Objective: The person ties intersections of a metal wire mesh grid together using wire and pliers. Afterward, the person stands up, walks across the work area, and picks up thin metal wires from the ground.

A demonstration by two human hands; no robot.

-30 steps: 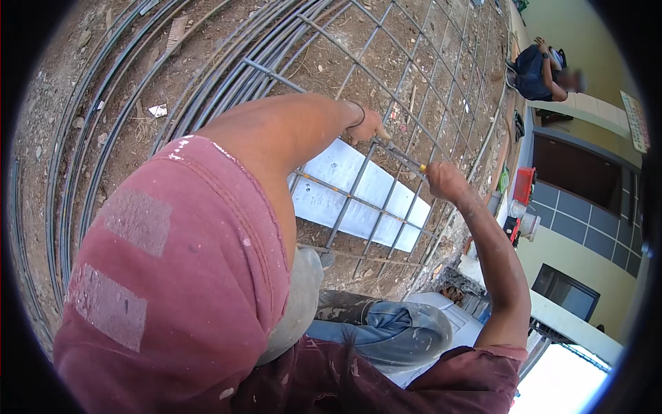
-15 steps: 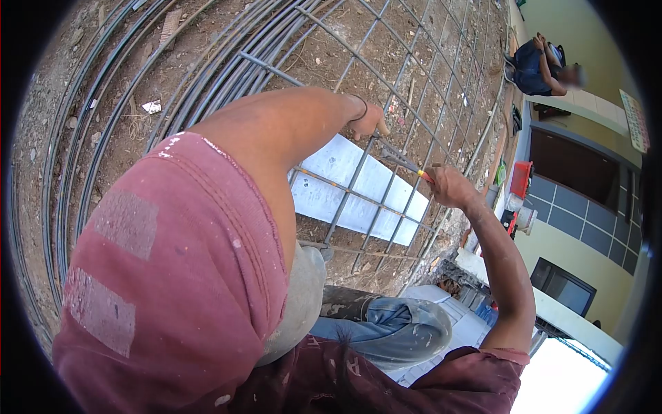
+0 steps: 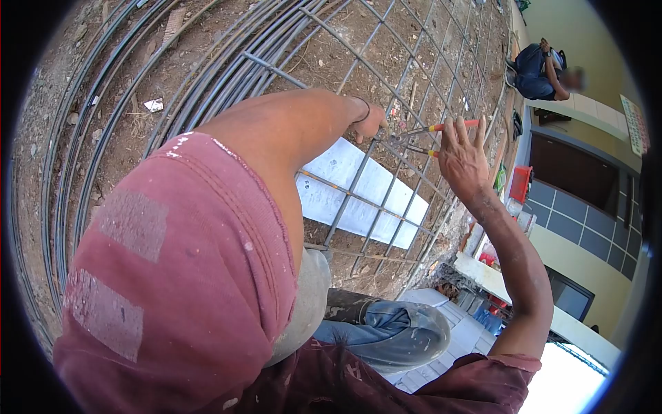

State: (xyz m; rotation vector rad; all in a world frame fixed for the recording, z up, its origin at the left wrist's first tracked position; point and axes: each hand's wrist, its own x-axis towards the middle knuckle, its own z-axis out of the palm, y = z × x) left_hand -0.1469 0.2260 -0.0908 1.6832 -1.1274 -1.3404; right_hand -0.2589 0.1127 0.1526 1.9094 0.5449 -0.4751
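Note:
My right hand (image 3: 463,155) grips a pair of pincers (image 3: 417,129) with red and yellow handles. The handles are spread apart, fingers over the upper one. Its metal jaws are at a bar crossing of the rebar mesh (image 3: 354,181). Just left of the jaws, my left hand (image 3: 369,123) is closed with its fingers curled; anything in them is too small to make out. A dark band circles that wrist. Below both hands, a white panel (image 3: 334,196) lies under the mesh bars.
Long loose steel bars (image 3: 207,83) curve across the soil at left. Beyond the mesh, a person (image 3: 541,72) sits by the building wall. A red container (image 3: 522,182) stands near the doorway. My bent knee (image 3: 414,331) is below the mesh.
The pincers' handles have gone from nearly together to spread apart. My right hand has moved up and slightly right, its fingers opened out over the handles. My left hand stays near the same crossing.

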